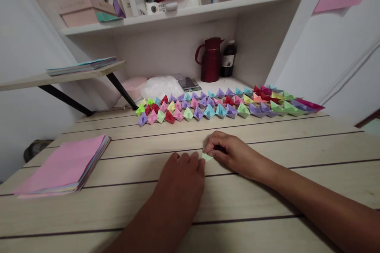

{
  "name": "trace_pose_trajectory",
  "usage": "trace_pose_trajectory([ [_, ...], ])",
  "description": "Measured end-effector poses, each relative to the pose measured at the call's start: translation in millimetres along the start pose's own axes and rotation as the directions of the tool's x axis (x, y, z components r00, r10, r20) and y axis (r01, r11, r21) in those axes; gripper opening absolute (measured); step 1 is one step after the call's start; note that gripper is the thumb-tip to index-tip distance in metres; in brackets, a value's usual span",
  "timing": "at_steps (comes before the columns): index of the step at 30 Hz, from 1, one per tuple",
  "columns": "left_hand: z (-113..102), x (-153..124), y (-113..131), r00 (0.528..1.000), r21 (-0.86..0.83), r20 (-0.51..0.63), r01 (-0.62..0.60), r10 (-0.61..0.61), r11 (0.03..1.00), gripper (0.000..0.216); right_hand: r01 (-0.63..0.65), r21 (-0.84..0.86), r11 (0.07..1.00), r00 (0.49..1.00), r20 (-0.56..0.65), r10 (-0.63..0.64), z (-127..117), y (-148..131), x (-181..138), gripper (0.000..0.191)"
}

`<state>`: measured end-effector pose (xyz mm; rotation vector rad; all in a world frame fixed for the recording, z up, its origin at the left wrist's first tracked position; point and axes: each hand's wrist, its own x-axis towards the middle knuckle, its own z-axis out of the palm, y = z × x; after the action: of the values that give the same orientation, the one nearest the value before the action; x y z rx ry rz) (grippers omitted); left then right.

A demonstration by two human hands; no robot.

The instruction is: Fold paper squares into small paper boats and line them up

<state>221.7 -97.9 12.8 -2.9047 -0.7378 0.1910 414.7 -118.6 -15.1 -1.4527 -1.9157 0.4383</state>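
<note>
A small piece of pale green folded paper lies at the middle of the wooden table, mostly covered by my fingers. My left hand is on its left side, palm down, with curled fingers and the thumb pressed against the paper's edge. From the right, my right hand pinches the paper between thumb and fingers. How the paper's hidden part is folded, I cannot tell. Beyond my hands stand rows of small folded paper boats in many colours.
A stack of coloured paper sheets, pink on top, lies at the left. More sheets rest on a raised wooden shelf. At the back stand a dark red jug, a dark bottle and a white plastic bag.
</note>
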Motion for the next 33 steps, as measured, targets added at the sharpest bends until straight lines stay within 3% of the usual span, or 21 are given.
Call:
trace_pose_trajectory([
  [4, -3, 1, -3, 1.0, -0.032, -0.01, -0.002, 0.001, 0.999, 0.035, 0.018, -0.021, 1.0, 0.999, 0.033, -0.018, -4, -2, -4, 0.017],
  [9, -3, 1, -8, 0.994, -0.138, -0.111, -0.031, 0.016, 0.99, 0.023, 0.08, -0.106, 0.991, 0.993, 0.099, -0.07, -12, 0, -7, 0.02],
  [14, 15, 11, -21, 0.956, -0.366, -0.285, -0.039, -0.072, 0.93, 0.018, 0.153, -0.237, 0.959, 0.981, 0.15, -0.12, -15, 3, -6, 0.023],
  [18, 29, 21, -33, 0.926, -0.459, -0.359, -0.064, -0.119, 0.886, 0.029, 0.167, -0.277, 0.946, 0.978, 0.166, -0.124, -14, 3, -6, 0.03],
  [24, 34, 26, -44, 0.923, -0.417, -0.384, -0.156, -0.018, 0.895, 0.025, 0.126, -0.291, 0.948, 0.985, 0.152, -0.084, -11, -1, -5, 0.031],
  [33, 38, 38, -44, 0.891, -0.332, -0.451, -0.115, -0.051, 0.936, 0.018, 0.087, -0.305, 0.948, 0.992, 0.117, -0.053, -7, 0, 1, 0.029],
])
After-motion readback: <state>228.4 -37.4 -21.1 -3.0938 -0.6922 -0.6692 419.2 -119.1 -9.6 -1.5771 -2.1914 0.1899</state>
